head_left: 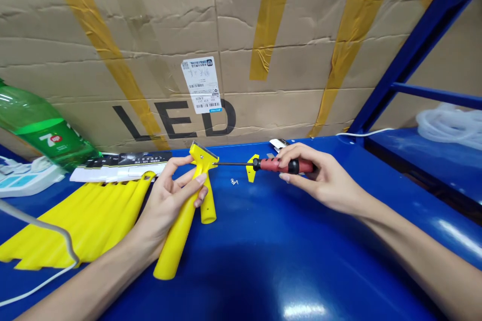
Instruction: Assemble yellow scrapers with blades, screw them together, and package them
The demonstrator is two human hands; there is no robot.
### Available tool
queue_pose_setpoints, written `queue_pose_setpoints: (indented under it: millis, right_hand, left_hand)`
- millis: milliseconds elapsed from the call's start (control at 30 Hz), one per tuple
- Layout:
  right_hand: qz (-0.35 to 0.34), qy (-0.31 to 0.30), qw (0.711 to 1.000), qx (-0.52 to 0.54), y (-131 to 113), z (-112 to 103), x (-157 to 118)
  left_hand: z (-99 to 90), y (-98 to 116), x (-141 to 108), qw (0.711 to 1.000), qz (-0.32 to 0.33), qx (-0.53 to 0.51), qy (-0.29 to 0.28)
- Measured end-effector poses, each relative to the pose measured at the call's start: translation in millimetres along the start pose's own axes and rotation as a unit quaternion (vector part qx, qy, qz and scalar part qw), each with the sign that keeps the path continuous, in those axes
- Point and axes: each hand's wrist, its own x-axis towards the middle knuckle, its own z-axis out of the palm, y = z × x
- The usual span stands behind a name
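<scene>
My left hand is closed around a yellow scraper, its head tilted up and away from me. A metal edge and a screw show on that head. My right hand grips a red and black screwdriver held level. The screwdriver's tip meets the right side of the scraper head at a screw. Behind the held scraper, another yellow handle points down toward the blue surface. Several small screws lie under the shaft, and a yellow scraper head piece lies behind the screwdriver.
Several yellow handles lie in a row at left, beside printed packaging. A green bottle and a white power strip sit farther left. A large cardboard box stands behind; a blue shelf post rises at right.
</scene>
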Motion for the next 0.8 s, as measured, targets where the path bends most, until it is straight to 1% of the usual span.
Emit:
queue_pose_setpoints:
  millis: [33, 67, 167, 233, 300, 367, 433, 467, 567, 633, 733, 800]
  right_hand:
    - [-0.005, 0.003, 1.0, 0.0, -0.5, 0.0, -0.4]
    - [0.006, 0.007, 1.0, 0.01, -1.4, 0.3, -0.8]
    - [0.095, 0.016, 0.993, 0.063, -5.4, 1.9, -1.4]
    - [0.131, 0.029, 0.988, 0.073, -7.2, 2.0, -1.1]
    - [0.123, 0.051, 0.989, 0.06, -7.9, 1.0, -0.4]
    - [0.094, 0.076, 0.992, 0.045, -8.0, -0.2, 0.4]
    - [0.076, 0.088, 0.992, 0.039, -8.6, -0.8, 1.0]
    - [0.078, 0.089, 0.992, 0.041, -9.3, -0.8, 1.3]
    - [0.118, 0.069, 0.989, 0.058, -12.2, -0.2, 1.5]
    - [0.126, 0.065, 0.988, 0.061, -13.5, -0.2, 1.1]
    - [0.096, 0.071, 0.991, 0.051, -12.5, -0.6, -0.2]
    - [0.071, 0.063, 0.994, 0.046, -10.5, 0.2, -1.3]
  left_hand:
    - [0.2, -0.7, -0.5, 1.0, -0.001, -0.002, -0.001]
    - [0.7, -1.3, -1.0, 1.0, -0.001, -0.005, -0.003]
    - [3.9, -1.5, -2.2, 1.0, -0.002, -0.009, -0.006]
    - [6.2, -0.5, -2.7, 1.0, -0.01, -0.004, -0.011]
    - [7.6, 0.4, -2.7, 1.0, -0.014, 0.002, -0.014]
    - [7.8, 0.5, -2.7, 1.0, -0.008, 0.004, -0.013]
    - [7.9, -0.2, -3.2, 1.0, -0.002, 0.004, -0.01]
    - [8.2, -0.8, -3.7, 1.0, -0.001, 0.004, -0.009]
    - [10.0, -2.2, -6.1, 1.0, -0.016, 0.006, -0.006]
    - [11.0, -2.1, -6.8, 1.0, -0.026, 0.008, -0.001]
    - [10.1, 0.0, -5.5, 1.0, -0.018, 0.001, 0.01]
    - [8.3, 1.8, -4.1, 1.0, -0.002, -0.008, 0.02]
